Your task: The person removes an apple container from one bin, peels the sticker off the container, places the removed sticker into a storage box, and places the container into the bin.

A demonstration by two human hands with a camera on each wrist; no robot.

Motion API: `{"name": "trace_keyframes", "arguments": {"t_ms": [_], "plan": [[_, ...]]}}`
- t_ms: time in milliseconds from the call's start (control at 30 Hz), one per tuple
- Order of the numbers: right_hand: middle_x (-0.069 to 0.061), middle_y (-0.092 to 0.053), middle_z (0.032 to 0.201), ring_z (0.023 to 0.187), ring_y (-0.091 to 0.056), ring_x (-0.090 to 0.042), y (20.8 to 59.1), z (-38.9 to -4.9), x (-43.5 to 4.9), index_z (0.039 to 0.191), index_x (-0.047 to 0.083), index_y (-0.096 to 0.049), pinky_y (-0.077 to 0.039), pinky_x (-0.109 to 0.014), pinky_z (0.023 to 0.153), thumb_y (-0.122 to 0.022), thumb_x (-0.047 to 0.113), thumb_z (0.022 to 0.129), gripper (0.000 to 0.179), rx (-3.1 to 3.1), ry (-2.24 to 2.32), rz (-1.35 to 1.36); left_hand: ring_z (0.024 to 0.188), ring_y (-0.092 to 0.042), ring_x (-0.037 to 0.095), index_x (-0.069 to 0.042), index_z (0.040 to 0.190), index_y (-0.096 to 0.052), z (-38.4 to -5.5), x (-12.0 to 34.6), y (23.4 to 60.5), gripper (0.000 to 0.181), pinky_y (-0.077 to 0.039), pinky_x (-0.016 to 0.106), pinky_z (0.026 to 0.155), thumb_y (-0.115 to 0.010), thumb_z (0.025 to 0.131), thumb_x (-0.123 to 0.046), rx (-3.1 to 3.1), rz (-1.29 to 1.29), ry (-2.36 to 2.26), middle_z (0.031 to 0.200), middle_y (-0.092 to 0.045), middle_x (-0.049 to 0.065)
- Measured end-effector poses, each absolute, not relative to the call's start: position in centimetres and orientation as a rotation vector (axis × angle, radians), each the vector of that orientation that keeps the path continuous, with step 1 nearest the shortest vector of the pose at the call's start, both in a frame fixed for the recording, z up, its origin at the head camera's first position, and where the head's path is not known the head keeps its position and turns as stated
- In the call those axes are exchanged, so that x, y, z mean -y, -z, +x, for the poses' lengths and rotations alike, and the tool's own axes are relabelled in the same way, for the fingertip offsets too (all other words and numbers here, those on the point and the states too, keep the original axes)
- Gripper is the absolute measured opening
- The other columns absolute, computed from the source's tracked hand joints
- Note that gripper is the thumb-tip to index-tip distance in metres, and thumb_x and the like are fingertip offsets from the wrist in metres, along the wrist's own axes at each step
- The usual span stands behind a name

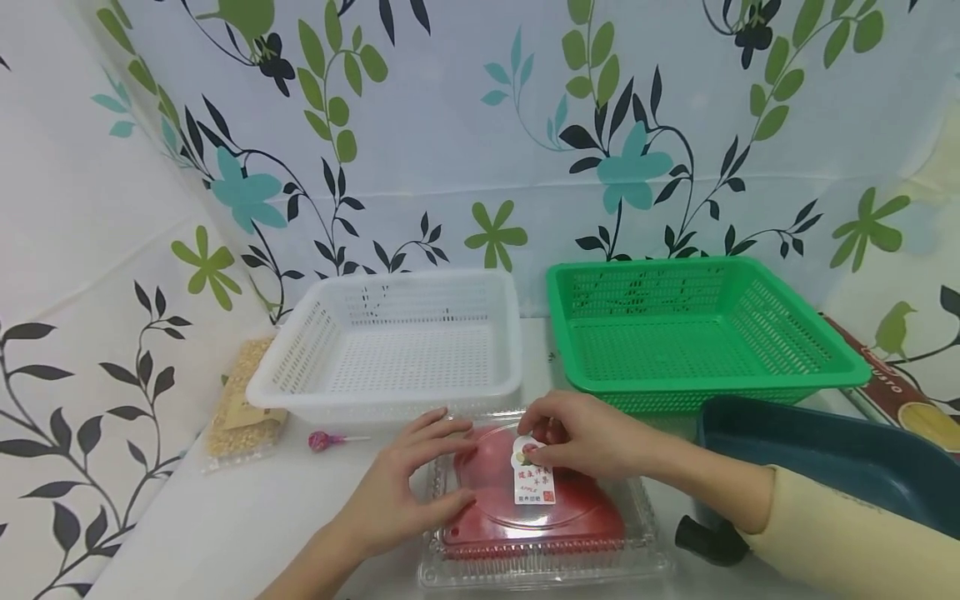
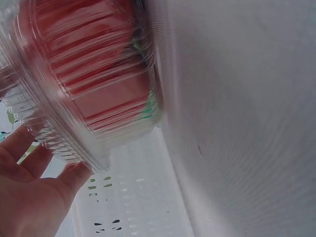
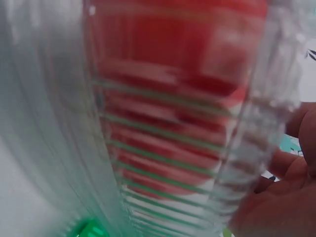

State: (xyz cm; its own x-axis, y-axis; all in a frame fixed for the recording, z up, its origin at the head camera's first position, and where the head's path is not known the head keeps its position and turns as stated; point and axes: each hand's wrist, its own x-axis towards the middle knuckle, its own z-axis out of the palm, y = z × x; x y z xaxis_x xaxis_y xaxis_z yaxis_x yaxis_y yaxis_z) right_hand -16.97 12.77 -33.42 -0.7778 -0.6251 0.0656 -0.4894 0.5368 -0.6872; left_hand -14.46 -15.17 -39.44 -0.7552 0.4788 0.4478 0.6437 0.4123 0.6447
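A clear plastic clamshell box (image 1: 652, 546) with red contents lies on the table in front of me, and its ribbed side fills much of both wrist views. On its lid sits a white label (image 1: 534, 487) with a rounded top, a fruit picture and red writing. My right hand (image 1: 581, 429) has curled fingers at the label's top, pinching it with the thumb over the picture. Spread over the lid's left part, my left hand (image 1: 405, 483) rests with fairly straight fingers and thumb on the plastic. In the left wrist view the left fingertips (image 2: 79, 173) touch the lid's rim.
Behind the box stand a white basket (image 1: 258, 392) and a green basket (image 1: 720, 385). A dark blue bin (image 1: 825, 442) with a black cylindrical piece (image 1: 708, 542) is at right, near a red package (image 1: 892, 392). Leftward lie a lollipop (image 1: 321, 441) and a bag of yellowish grains (image 1: 247, 425).
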Motion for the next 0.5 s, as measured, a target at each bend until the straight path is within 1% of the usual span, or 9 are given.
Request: {"name": "trace_keyframes", "arguments": {"t_ms": [100, 233, 300, 500], "plan": [[0.008, -0.057, 0.081, 0.073, -0.053, -0.010, 33.56, -17.04, -12.45, 0.094, 0.014, -0.067, -0.051, -0.026, 0.062, -0.076, 0.015, 0.091, 0.009, -2.618, 1.057, -0.933, 0.141, -0.040, 0.029, -0.020, 0.121, -0.073, -14.44, 15.30, 39.53, 0.043, -0.037, 0.056, 0.112, -0.086, 0.080, -0.022, 2.469, -0.998, 1.261, 0.136, -0.062, -0.005], [0.009, -0.058, 0.079, 0.068, -0.053, -0.010, 33.77, -17.01, -12.13, 0.085, 0.016, -0.064, -0.050, -0.026, 0.058, -0.075, 0.008, 0.090, 0.015, -2.645, 1.068, -0.898, 0.140, -0.041, 0.034, -0.020, 0.119, -0.074, -14.50, 15.34, 39.57, 0.041, -0.037, 0.056, 0.112, -0.086, 0.080, -0.021, 2.461, -1.007, 1.269, 0.135, -0.063, -0.001], [0.009, -0.058, 0.078, 0.066, -0.054, -0.010, 33.89, -16.96, -12.03, 0.083, 0.016, -0.063, -0.050, -0.026, 0.058, -0.074, 0.006, 0.091, 0.017, -2.646, 1.086, -0.883, 0.140, -0.041, 0.037, -0.020, 0.119, -0.074, -14.53, 15.30, 39.54, 0.040, -0.037, 0.056, 0.112, -0.086, 0.080, -0.021, 2.462, -1.009, 1.274, 0.135, -0.063, 0.001], [0.009, -0.063, 0.076, 0.067, -0.059, -0.007, 33.99, -16.89, -11.87, 0.085, 0.014, -0.062, -0.053, -0.025, 0.061, -0.070, 0.006, 0.094, 0.014, -2.586, 1.146, -0.878, 0.140, -0.041, 0.036, -0.020, 0.118, -0.074, -14.47, 15.29, 39.43, 0.039, -0.037, 0.056, 0.112, -0.086, 0.080, -0.021, 2.468, -1.003, 1.282, 0.135, -0.063, 0.000]]}}
